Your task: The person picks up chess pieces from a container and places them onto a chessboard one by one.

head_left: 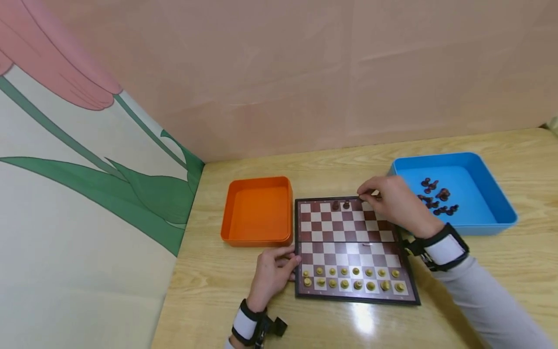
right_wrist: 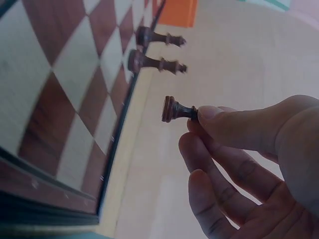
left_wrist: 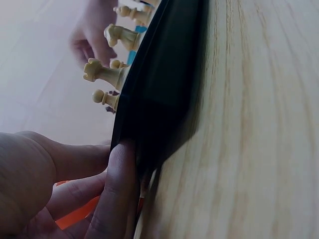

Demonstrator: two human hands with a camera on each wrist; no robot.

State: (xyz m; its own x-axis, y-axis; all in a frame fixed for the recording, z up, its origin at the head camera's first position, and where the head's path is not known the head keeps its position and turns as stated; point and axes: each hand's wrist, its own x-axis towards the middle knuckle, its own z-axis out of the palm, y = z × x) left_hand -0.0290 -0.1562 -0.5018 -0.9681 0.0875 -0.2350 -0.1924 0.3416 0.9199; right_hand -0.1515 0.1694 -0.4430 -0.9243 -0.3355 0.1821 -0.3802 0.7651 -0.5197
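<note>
My right hand (head_left: 398, 203) is over the far edge of the chessboard (head_left: 322, 247). Its thumb and fingertips pinch a dark chess piece (right_wrist: 179, 109) by the top, base toward the board, as the right wrist view shows. Two taller dark pieces, a king (right_wrist: 154, 63) and a queen (right_wrist: 159, 37), stand on the far row. At the board's left edge my left hand (head_left: 272, 271) grips the rim, thumb above and fingers against the side. Two rows of cream pieces, with a rook (left_wrist: 104, 73) at the corner, stand along the near side.
A blue tray (head_left: 501, 208) right of the board holds several dark pieces (head_left: 442, 195). Left of the board stands an orange tray (head_left: 257, 242). A small light object (head_left: 367, 244) lies near the board's middle seam. Behind the wooden table (head_left: 200, 300) rises a plain backdrop.
</note>
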